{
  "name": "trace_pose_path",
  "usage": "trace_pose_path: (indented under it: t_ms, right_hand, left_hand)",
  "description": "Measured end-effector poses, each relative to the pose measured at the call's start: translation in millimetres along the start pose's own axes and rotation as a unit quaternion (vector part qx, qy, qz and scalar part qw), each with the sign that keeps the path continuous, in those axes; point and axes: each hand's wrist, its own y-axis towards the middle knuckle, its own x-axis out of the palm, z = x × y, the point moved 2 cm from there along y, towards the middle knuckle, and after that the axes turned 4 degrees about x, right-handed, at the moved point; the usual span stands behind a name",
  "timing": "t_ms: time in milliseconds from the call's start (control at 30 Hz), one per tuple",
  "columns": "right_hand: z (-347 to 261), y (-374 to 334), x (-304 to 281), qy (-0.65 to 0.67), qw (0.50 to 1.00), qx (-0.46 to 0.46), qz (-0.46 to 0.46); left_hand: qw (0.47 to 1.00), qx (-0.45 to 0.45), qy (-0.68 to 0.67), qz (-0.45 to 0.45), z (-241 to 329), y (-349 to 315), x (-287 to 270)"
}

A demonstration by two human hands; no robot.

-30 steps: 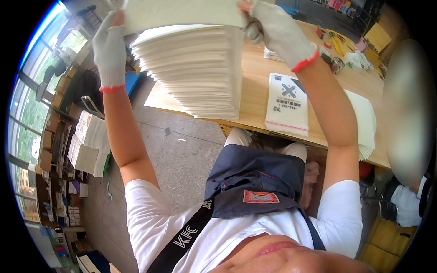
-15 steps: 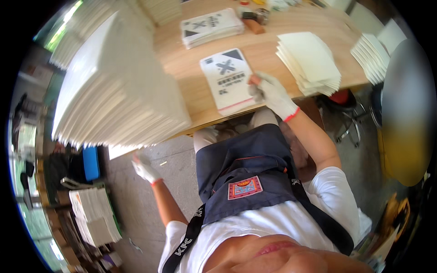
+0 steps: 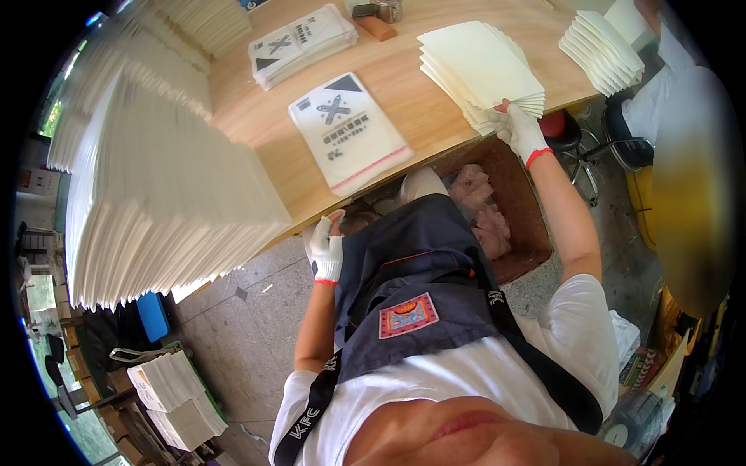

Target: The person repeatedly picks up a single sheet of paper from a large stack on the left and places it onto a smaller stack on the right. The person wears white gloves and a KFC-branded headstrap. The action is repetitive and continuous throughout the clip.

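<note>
At the near corner of a fanned stack of cream paper pads (image 3: 486, 70), my right hand (image 3: 519, 130) in a white glove pinches the edge, thumb on top. How many layers it grips cannot be seen. My left hand (image 3: 324, 247), gloved with bare fingertips, hovers by the table's front edge with fingers loosely bent and nothing visible in it. Between the hands, a pile of clear plastic bags (image 3: 350, 136) with dark print and a pink strip lies flat on the wooden table (image 3: 241, 116).
A tall stack of white paper (image 3: 171, 194) fills the table's left side. Further back are another bag pile (image 3: 303, 43) and an orange-brown block (image 3: 375, 29). More fanned paper (image 3: 602, 53) lies far right. Under the table sits a brown bin (image 3: 528, 233) with crumpled pinkish material.
My right hand has left the near bag pile and moved right onto the cream paper pads. My left hand has come in from the lower left to the table's edge. The view has shifted.
</note>
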Motion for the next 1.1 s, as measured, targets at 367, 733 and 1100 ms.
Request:
trace_pose_path:
  t_ms: [367, 733, 1100]
  right_hand:
    - [-8, -9, 5, -0.128, 0.990, -0.026, -0.053]
    - [2, 7, 0, 0.023, 0.999, 0.020, -0.037]
    - [-46, 37, -9, 0.137, 0.989, -0.052, -0.024]
  left_hand:
    - [0.998, -0.014, -0.025, -0.053, -5, 3, 24]
    - [0.998, -0.032, -0.018, -0.048, -8, -11, 16]
    - [0.937, 0.188, 0.282, -0.083, 22, 93, 25]
